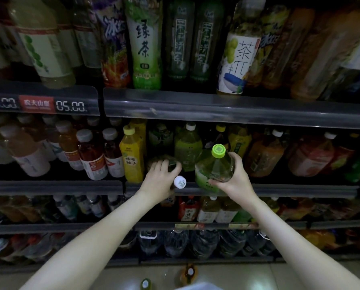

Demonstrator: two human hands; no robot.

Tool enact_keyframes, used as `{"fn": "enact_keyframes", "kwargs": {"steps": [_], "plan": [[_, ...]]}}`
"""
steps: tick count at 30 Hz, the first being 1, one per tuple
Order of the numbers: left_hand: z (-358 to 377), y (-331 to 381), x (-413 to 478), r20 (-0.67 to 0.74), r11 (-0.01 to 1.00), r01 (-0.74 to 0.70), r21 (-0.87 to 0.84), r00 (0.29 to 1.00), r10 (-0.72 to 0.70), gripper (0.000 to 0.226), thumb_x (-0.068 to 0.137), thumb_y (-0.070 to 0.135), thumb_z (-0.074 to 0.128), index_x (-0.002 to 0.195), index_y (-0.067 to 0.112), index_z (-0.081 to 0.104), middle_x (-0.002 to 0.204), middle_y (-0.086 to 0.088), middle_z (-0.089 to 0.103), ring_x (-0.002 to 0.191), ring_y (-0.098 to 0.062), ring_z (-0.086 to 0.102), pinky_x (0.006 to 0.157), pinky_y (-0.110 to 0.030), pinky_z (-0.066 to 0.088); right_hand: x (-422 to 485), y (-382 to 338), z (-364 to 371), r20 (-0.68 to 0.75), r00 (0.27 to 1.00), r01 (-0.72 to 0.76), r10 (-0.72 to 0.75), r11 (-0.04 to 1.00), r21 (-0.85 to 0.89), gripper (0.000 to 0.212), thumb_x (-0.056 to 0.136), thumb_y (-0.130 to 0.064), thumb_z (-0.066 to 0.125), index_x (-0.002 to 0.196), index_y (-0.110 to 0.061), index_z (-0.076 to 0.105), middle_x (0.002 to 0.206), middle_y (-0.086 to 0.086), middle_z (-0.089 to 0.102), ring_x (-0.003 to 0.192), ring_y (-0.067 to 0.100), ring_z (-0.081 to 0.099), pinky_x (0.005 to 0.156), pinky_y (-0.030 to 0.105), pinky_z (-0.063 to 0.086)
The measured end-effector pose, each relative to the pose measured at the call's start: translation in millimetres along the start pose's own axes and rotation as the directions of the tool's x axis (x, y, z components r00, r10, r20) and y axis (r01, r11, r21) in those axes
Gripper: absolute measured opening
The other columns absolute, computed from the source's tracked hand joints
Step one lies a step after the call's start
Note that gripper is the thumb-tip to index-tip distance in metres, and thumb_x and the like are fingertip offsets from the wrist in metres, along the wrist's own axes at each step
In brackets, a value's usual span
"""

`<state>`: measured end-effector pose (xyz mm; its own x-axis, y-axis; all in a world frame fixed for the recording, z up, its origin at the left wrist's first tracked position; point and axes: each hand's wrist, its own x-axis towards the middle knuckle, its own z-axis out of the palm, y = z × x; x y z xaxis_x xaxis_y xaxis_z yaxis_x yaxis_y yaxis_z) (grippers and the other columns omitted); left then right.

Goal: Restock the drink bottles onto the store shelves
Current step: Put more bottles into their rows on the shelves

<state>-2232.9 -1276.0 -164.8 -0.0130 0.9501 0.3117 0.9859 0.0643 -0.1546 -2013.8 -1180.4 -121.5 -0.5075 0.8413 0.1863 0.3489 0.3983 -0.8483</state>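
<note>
My right hand (pixel 236 178) grips a green tea bottle (pixel 213 170) with a lime-green cap, held tilted at the front edge of the middle shelf (pixel 300 190). My left hand (pixel 160 181) is curled over the top of a dark bottle (pixel 170 164) standing on that shelf. A white-capped bottle (pixel 179 182) shows just under my left hand; most of its body is hidden, so I cannot tell whether the hand holds it.
Rows of drink bottles fill every shelf: a yellow bottle (pixel 132 158) left of my left hand, green bottles (pixel 187 147) behind, orange ones (pixel 265 155) to the right. Two bottles (pixel 188 273) stand on the floor below. The upper shelf rail (pixel 216 107) overhangs.
</note>
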Motion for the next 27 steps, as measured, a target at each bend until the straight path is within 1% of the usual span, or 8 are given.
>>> {"fn": "enact_keyframes", "kwargs": {"steps": [3, 6, 9, 12, 14, 17, 22, 27], "plan": [[-22, -2, -19, -0.056, 0.967, 0.084, -0.239, 0.993, -0.101, 0.097, 0.044, 0.027, 0.092, 0.125, 0.015, 0.040, 0.108, -0.023, 0.061, 0.093, -0.042, 0.063, 0.067, -0.043, 0.056, 4, 1, 6, -0.014, 1.000, -0.003, 0.003, 0.999, 0.035, 0.090, 0.068, -0.014, 0.086, 0.135, -0.028, 0.027, 0.121, -0.016, 0.041, 0.115, 0.001, 0.040, 0.083, 0.002, 0.033], [-50, -11, -35, -0.063, 0.840, 0.229, -0.491, 0.953, -0.296, 0.081, 0.061, 0.024, 0.082, 0.132, 0.019, 0.045, 0.122, -0.013, 0.058, 0.111, -0.035, 0.057, 0.078, -0.043, 0.053, 11, 0, 20, -0.005, 1.000, 0.016, -0.016, 0.997, 0.073, 0.087, 0.067, -0.011, 0.086, 0.126, -0.034, 0.026, 0.115, -0.021, 0.042, 0.114, 0.002, 0.042, 0.077, -0.005, 0.035], [-82, -19, -54, -0.004, 0.627, 0.375, -0.683, 0.856, -0.517, 0.065, 0.064, 0.033, 0.081, 0.121, 0.030, 0.052, 0.113, 0.006, 0.062, 0.104, -0.018, 0.057, 0.082, -0.035, 0.050, 17, -5, 40, -0.002, 0.999, 0.033, -0.032, 0.993, 0.110, 0.089, 0.064, -0.013, 0.088, 0.129, -0.029, 0.029, 0.120, -0.012, 0.046, 0.116, 0.004, 0.045, 0.081, -0.004, 0.035], [-103, -34, -75, 0.153, 0.329, 0.510, -0.795, 0.694, -0.704, 0.059, 0.064, 0.036, 0.085, 0.112, 0.037, 0.050, 0.097, 0.022, 0.059, 0.092, -0.010, 0.058, 0.077, -0.029, 0.047, 21, -11, 60, -0.013, 0.999, 0.035, -0.033, 0.988, 0.152, 0.092, 0.062, -0.015, 0.089, 0.131, -0.026, 0.030, 0.123, -0.008, 0.048, 0.117, 0.005, 0.047, 0.092, 0.006, 0.039], [-106, -52, -88, 0.255, 0.138, 0.522, -0.841, 0.609, -0.751, 0.063, 0.059, 0.038, 0.088, 0.110, 0.039, 0.050, 0.097, 0.019, 0.060, 0.094, -0.014, 0.061, 0.080, -0.033, 0.050, 28, -13, 72, 0.019, 0.999, 0.031, -0.035, 0.987, 0.160, 0.092, 0.063, -0.017, 0.089, 0.133, -0.024, 0.030, 0.128, -0.003, 0.049, 0.121, 0.008, 0.047, 0.099, 0.021, 0.040], [-105, -76, -100, 0.335, -0.046, 0.495, -0.868, 0.515, -0.789, 0.069, 0.041, 0.050, 0.087, 0.100, 0.040, 0.053, 0.101, 0.009, 0.067, 0.095, -0.019, 0.066, 0.087, -0.046, 0.054, 39, -19, 93, 0.071, 0.996, 0.033, -0.045, 0.988, 0.152, 0.092, 0.064, -0.018, 0.088, 0.137, -0.021, 0.031, 0.135, 0.002, 0.049, 0.126, 0.014, 0.047, 0.105, 0.031, 0.040], [-107, -97, -109, 0.362, -0.133, 0.464, -0.876, 0.449, -0.817, 0.072, 0.039, 0.048, 0.088, 0.103, 0.037, 0.056, 0.104, 0.005, 0.069, 0.094, -0.020, 0.068, 0.088, -0.050, 0.054, 55, -34, 130, 0.175, 0.982, 0.057, -0.069, 0.996, 0.075, 0.084, 0.069, -0.013, 0.085, 0.137, -0.014, 0.037, 0.130, 0.003, 0.054, 0.122, 0.013, 0.050, 0.095, 0.022, 0.039], [-106, -107, -113, 0.399, -0.204, 0.430, -0.880, 0.432, -0.809, 0.074, 0.040, 0.041, 0.089, 0.107, 0.033, 0.058, 0.102, 0.001, 0.071, 0.093, -0.022, 0.069, 0.089, -0.051, 0.054, 68, -43, 144, 0.210, 0.975, 0.056, -0.068, 0.997, 0.061, 0.091, 0.071, -0.008, 0.083, 0.144, -0.012, 0.030, 0.125, -0.004, 0.050, 0.113, 0.004, 0.044, 0.089, 0.013, 0.034]]}}
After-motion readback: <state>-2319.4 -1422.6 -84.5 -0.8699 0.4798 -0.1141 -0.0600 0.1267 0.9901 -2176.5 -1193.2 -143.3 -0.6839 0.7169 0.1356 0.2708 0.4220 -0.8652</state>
